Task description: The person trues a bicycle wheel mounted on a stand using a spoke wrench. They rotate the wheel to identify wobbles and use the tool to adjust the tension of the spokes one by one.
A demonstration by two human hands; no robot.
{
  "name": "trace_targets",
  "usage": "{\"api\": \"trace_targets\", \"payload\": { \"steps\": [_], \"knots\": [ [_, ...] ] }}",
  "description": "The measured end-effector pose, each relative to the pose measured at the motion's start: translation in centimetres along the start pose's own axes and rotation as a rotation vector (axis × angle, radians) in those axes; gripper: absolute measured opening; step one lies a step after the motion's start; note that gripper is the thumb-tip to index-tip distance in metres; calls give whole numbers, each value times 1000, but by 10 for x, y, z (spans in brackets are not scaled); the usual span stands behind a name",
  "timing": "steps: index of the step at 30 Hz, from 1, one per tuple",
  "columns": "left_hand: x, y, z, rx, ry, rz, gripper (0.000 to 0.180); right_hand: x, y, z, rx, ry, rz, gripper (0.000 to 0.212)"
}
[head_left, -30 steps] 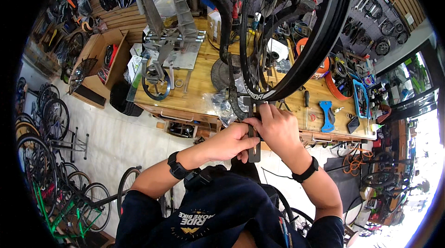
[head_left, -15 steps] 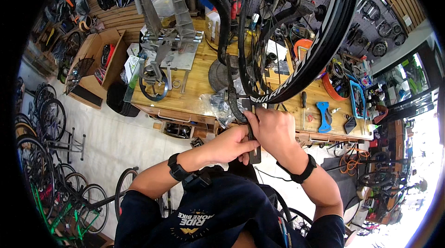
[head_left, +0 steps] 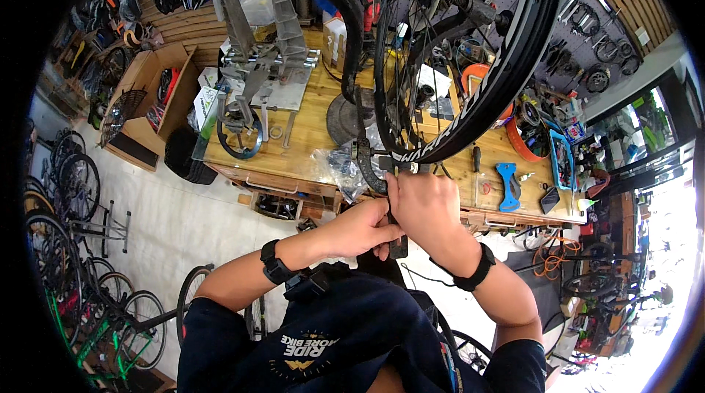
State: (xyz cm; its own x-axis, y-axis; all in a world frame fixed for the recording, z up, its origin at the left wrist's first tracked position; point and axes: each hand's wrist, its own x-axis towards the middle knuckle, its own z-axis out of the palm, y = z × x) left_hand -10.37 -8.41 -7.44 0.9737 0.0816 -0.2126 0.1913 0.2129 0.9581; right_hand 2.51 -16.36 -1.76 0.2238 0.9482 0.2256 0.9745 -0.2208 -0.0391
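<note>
A black-rimmed bicycle wheel point(head_left: 499, 103) stands upright in a dark truing stand point(head_left: 354, 40) on the bench. Just below the rim, both my hands close on a dark flat bar point(head_left: 398, 247). My left hand point(head_left: 367, 228) pinches it from the left near its lower end. My right hand point(head_left: 424, 206) wraps over its upper part with knuckles up, hiding most of it. Whether the bar's top touches the rim or joins the stand, I cannot tell. A curved stand arm point(head_left: 369, 171) ends beside my right thumb.
The wooden bench point(head_left: 301, 150) carries a clear plastic bag point(head_left: 334, 165), a screwdriver point(head_left: 476, 161), a blue tool point(head_left: 507, 187), an orange bowl point(head_left: 523, 145) and a blue tray point(head_left: 562, 161). At left stand a metal fixture point(head_left: 268, 62) and a cardboard box point(head_left: 150, 117). Bicycles point(head_left: 110, 305) fill the lower left.
The whole view has shifted slightly left. Both hands keep their grip on the bar, and the wheel stays in the stand.
</note>
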Motion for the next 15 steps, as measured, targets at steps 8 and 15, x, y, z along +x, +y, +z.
{"api": "trace_targets", "payload": {
  "steps": [8, 15],
  "knots": [
    [1, 5, 0, -74, -43, -30, 16, -2, 23, -74, 260, 180, 117, 41],
    [-3, 7, -1, -77, -38, -99, 18, 70, 13, -157, 645, 521, 7, 34]
  ]
}}
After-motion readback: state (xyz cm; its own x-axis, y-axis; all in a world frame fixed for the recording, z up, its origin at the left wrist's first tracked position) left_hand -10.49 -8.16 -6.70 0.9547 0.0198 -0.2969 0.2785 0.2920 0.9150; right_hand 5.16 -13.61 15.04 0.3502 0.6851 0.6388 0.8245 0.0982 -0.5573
